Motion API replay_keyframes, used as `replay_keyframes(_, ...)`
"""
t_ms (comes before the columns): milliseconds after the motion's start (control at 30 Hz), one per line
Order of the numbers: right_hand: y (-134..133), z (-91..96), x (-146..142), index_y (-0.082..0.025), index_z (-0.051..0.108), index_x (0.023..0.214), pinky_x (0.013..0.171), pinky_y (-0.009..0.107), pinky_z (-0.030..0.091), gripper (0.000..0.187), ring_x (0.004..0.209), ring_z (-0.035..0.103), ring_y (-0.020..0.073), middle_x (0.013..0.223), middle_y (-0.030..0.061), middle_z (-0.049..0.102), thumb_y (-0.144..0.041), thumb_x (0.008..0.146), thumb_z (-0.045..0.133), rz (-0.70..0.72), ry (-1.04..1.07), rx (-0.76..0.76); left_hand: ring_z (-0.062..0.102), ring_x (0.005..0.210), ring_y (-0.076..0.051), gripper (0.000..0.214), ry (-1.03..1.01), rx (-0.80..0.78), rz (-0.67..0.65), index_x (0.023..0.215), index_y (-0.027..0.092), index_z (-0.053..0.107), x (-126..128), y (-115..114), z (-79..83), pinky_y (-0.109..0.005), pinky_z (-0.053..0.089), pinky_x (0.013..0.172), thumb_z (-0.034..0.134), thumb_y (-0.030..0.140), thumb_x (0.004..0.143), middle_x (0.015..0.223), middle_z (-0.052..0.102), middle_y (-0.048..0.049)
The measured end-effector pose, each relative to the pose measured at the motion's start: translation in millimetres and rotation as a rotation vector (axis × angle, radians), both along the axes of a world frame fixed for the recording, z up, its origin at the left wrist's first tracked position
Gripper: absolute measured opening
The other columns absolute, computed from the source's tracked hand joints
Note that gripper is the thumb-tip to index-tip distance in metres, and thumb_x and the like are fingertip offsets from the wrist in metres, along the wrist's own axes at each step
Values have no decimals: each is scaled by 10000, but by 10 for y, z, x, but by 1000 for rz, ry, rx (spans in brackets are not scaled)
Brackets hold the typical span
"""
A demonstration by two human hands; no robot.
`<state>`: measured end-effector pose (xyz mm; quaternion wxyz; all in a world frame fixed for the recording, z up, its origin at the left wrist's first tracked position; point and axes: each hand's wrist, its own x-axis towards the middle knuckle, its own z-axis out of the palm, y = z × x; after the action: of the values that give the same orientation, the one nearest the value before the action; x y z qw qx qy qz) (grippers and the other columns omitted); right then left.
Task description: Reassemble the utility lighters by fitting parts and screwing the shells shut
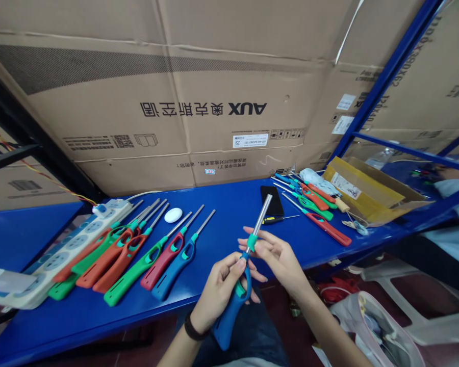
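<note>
My left hand (pixel 222 288) is closed round the handle of a blue long-nosed lighter (pixel 235 300) with a green trigger and a metal tube that points up and away. My right hand (pixel 277 257) pinches the green collar where the tube meets the handle, its other fingers spread. Both hands hover just in front of the blue shelf's (pixel 229 204) near edge.
Several lighters (pixel 137 252) in orange, green, red and blue lie in a row at left beside a white power strip (pixel 69 250). A black phone (pixel 272 200), a small screwdriver (pixel 277 219), more lighters (pixel 313 204) and an open cardboard box (pixel 367 191) sit at right. Big cartons stand behind.
</note>
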<state>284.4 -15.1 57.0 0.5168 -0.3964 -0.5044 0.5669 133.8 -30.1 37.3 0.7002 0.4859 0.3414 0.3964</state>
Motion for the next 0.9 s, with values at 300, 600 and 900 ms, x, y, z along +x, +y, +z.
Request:
replay_keyframes(300, 96, 142, 85, -138, 694, 897, 861, 385, 535, 395, 901, 698, 275, 866, 110, 748, -502, 744, 688, -93, -148, -20, 693, 723, -193, 383, -35, -65, -13, 863, 99, 637, -64, 13, 47, -207, 487, 633, 594, 479, 841, 699, 701, -97)
replay_keyframes(600, 50, 103, 34, -143, 690, 928, 816, 361, 541, 416, 895, 698, 262, 912, 112, 746, -518, 749, 675, 44, -142, -82, 693, 712, -180, 312, -7, -25, 73, 777, 129, 580, -39, 13, 87, -187, 468, 617, 646, 431, 816, 564, 620, -10)
replay_keyframes(900, -5, 54, 109, -158, 683, 966, 766, 314, 540, 364, 804, 688, 202, 965, 93, 736, -482, 812, 624, 79, -133, -33, 700, 660, -202, 365, -17, -113, 24, 739, 132, 537, -1, 2, 193, -219, 485, 599, 677, 468, 772, 595, 672, -55)
